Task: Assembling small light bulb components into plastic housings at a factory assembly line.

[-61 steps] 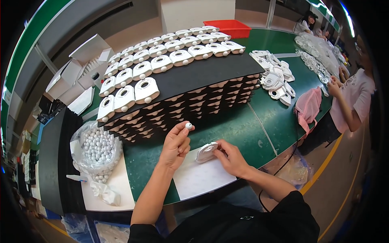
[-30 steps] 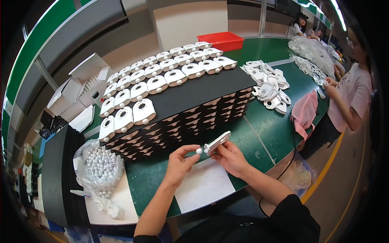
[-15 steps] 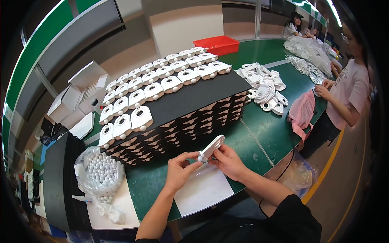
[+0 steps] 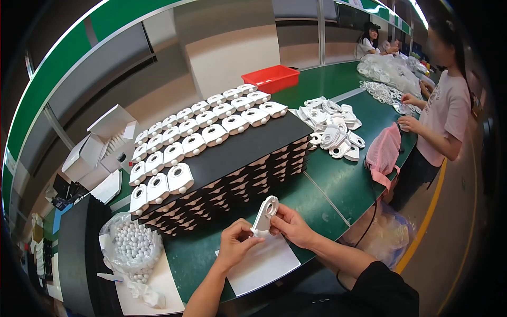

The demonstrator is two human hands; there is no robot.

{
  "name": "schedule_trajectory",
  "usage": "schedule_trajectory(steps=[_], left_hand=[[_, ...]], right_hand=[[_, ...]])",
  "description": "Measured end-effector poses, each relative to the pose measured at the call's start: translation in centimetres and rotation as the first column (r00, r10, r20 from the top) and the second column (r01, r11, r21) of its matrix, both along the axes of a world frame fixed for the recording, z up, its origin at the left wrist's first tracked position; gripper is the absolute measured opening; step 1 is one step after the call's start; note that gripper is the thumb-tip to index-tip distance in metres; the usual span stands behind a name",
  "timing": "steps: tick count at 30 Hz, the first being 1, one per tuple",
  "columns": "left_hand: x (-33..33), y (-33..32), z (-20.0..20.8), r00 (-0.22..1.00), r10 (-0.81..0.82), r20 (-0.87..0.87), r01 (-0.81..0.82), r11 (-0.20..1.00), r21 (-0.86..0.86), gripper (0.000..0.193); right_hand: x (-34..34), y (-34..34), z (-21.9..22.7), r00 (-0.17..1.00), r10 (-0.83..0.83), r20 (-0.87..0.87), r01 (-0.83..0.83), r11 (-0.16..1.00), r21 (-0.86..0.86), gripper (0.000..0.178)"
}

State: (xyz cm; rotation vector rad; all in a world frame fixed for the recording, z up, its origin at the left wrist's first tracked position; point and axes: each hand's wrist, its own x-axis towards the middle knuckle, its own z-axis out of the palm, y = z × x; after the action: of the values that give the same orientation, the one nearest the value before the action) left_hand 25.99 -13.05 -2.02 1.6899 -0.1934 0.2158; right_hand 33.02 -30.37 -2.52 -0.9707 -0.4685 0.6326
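My right hand [image 4: 294, 226] grips a white plastic part [image 4: 262, 216] with a round hole near its upper end. The part stands tilted above a white sheet of paper [image 4: 261, 267]. At its lower end, the thumb and fingers of my left hand [image 4: 235, 244] close on the edge. Whether a ball sits under those fingers I cannot make out. Similar white parts, each with a round white ball at one end, lie in rows on a black board [image 4: 227, 153]. That board tops a tall stack of black layers with more parts between them.
A clear bag of white balls [image 4: 134, 240] stands at left, near a small tube [image 4: 109, 277] and crumpled tissue [image 4: 146, 294]. Loose white parts [image 4: 332, 127] are heaped right of the stack. Beyond are a red bin [image 4: 270, 79], pink mesh bag [image 4: 384, 152] and a co-worker [image 4: 446, 111].
The held part has turned more upright, its holed end rising. Both hands sit slightly lower in the picture. The whole view has shifted a little, and the co-worker's hands have moved.
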Motion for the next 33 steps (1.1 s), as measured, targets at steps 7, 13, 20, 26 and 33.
schedule_trajectory(steps=[7, 13, 20, 26, 33], left_hand=[[0.5, 0.0, 1.2, 0.986, 0.148, 0.071, -0.123, 0.953, -0.277, 0.03], [0.6, 2.4, 0.9, 0.936, 0.001, -0.352, -0.288, 0.574, -0.766, 0.014], [0.9, 3.5, -0.1, 0.884, -0.186, -0.43, -0.42, 0.093, -0.903, 0.016], [1.3, 3.7, -1.9, 0.898, -0.224, -0.38, -0.401, -0.056, -0.914, 0.021], [1.5, 3.4, -1.5, 0.888, -0.135, -0.439, -0.449, -0.051, -0.892, 0.038]], right_hand=[[1.8, 0.9, 5.5, 0.883, 0.006, 0.47, 0.056, 0.992, -0.116, 0.02], [4.9, 4.6, 13.1, 0.725, -0.159, 0.67, 0.308, 0.945, -0.109, 0.032], [9.4, 10.1, 14.2, 0.832, 0.087, 0.548, 0.215, 0.86, -0.462, 0.033], [10.5, 11.5, 14.1, 0.808, 0.097, 0.581, 0.242, 0.845, -0.477, 0.022], [6.3, 7.0, 14.4, 0.266, -0.273, 0.925, 0.489, 0.865, 0.114, 0.021]])
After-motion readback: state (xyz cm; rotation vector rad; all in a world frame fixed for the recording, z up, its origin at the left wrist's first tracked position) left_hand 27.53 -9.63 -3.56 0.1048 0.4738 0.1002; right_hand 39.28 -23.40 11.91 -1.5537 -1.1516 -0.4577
